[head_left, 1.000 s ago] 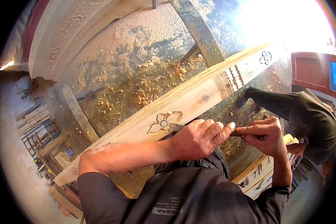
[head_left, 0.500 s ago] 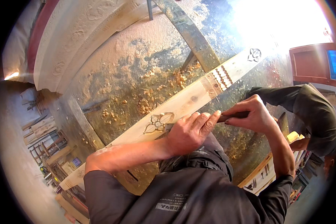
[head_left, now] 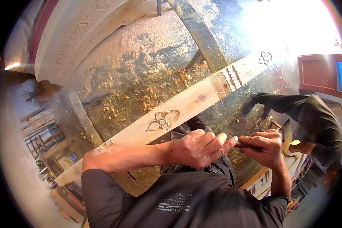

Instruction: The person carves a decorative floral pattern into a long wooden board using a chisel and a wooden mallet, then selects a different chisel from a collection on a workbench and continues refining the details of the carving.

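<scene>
A long pale wooden board (head_left: 190,104) runs diagonally in front of me, from lower left to upper right. A four-petalled flower (head_left: 162,122) is carved in it, with a banded, notched section (head_left: 231,79) and another flower motif (head_left: 265,57) farther up. My left hand (head_left: 203,149), closed, is near my body just off the board's near edge. Between it and my closed right hand (head_left: 263,147) shows the dark handle of a chisel (head_left: 242,144), which both hands grip. The chisel's blade is hidden by my left hand.
Wood shavings (head_left: 150,102) litter the floor beyond the board. A worn timber support (head_left: 201,32) meets the board's far side. A large curved carved panel (head_left: 79,34) stands far left. At right another person (head_left: 319,117) bends over. Tools and wood pieces (head_left: 45,129) lie at left.
Both hands have drawn back toward my body with the chisel, away from the board. The carved flower is now fully uncovered. The other person's feet have come into view.
</scene>
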Tool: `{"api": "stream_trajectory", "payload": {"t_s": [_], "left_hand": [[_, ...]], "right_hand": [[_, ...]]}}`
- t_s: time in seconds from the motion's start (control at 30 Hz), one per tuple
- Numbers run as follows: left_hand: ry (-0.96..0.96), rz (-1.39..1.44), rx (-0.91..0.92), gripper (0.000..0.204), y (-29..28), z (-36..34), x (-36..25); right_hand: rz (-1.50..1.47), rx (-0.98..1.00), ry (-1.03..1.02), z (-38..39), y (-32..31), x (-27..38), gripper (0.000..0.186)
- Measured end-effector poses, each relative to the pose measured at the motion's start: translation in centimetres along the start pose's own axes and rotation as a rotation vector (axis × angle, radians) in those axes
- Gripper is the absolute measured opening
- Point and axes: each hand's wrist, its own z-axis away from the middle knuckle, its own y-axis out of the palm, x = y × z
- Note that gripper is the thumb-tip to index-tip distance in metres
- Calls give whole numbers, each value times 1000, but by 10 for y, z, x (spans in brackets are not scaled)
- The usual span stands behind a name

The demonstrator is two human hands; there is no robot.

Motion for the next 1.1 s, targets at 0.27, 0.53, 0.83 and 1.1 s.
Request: {"api": "stream_trajectory", "payload": {"t_s": [0.27,0.53,0.83,1.1], "left_hand": [[-148,144,111,55,8,6,6],[-326,216,94,56,10,3,9],[-161,-67,-9,55,-4,-5,16],[-146,96,98,54,7,5,3]], "right_hand": [[-128,56,369,-6,11,-8,27],[-223,185,528,-42,0,-14,23],[-16,206,81,-60,-28,-14,28],[-165,149,397,-16,-4,-14,25]]}}
